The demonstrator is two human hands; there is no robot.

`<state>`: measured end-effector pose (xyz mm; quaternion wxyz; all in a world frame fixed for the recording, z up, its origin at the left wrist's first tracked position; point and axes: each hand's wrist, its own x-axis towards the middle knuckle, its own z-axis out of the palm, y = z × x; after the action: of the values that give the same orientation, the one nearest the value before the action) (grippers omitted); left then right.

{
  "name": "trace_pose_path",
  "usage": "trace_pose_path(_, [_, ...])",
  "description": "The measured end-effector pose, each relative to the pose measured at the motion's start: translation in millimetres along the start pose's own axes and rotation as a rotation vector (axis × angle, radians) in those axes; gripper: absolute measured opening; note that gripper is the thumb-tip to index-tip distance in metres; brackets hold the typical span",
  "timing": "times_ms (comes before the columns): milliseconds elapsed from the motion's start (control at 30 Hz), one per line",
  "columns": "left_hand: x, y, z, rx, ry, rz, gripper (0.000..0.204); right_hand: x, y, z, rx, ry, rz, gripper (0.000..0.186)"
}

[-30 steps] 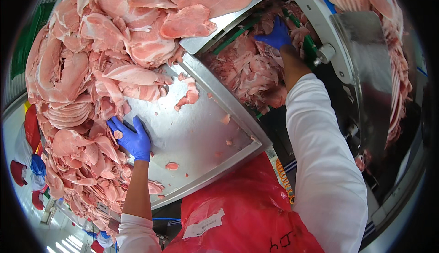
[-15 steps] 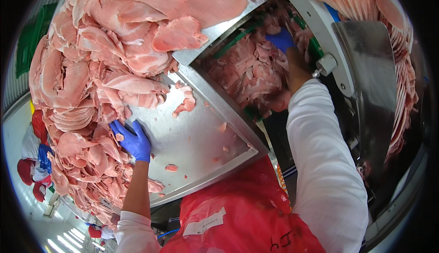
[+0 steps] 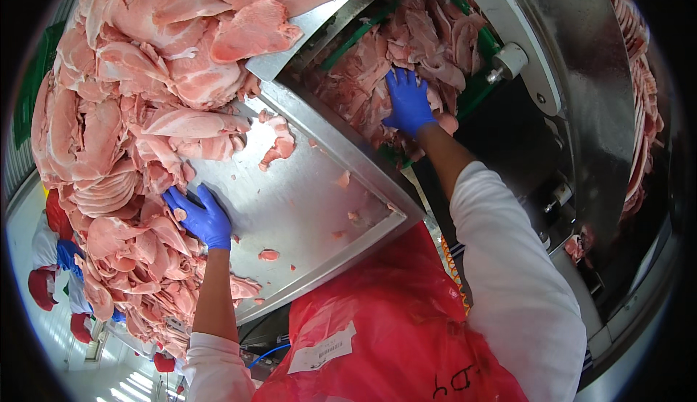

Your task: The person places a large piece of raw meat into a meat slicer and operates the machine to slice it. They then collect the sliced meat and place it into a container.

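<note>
My left hand (image 3: 200,218), in a blue glove, lies on the steel table (image 3: 319,217) with its fingers spread against the edge of a big heap of sliced raw meat (image 3: 141,253). A small scrap of meat clings to the back of its fingers. Lower than the table top, to the right, a green crate (image 3: 475,97) holds meat trimmings (image 3: 363,93). My right hand (image 3: 409,104), also blue-gloved, rests with its fingers outstretched on those trimmings, near the crate's close side. It grips nothing that I can see.
The table has a raised metal rim (image 3: 341,127) beside the crate. Loose meat scraps (image 3: 268,254) dot its surface. At the right stand a curved steel guard (image 3: 581,90) and a machine knob (image 3: 510,61), with a row of slices (image 3: 642,111) beyond. Co-workers (image 3: 45,286) appear far left.
My right hand has come back from the crate's far side toward me and left, its fingers now spread on the trimmings. My left hand stays at the heap. The view has shifted slightly.
</note>
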<state>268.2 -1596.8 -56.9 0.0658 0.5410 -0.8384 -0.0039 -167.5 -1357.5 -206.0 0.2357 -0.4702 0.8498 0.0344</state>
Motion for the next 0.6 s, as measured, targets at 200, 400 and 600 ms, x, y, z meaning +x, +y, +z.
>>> trace_pose_path(200, [3.8,8.8,-3.5,-0.02,-0.007,-0.057,0.074,29.9,-7.9,9.5,-0.021,0.112,0.05,0.078])
trace_pose_path(400, [8.1,18.3,-10.6,-0.098,0.045,-0.051,0.077,34.2,20.6,28.7,0.085,0.257,-0.048,0.044])
trace_pose_path(600, [14.2,29.7,-25.4,-0.125,0.02,-0.023,0.079,10.8,11.8,-19.9,0.442,0.705,0.113,0.027])
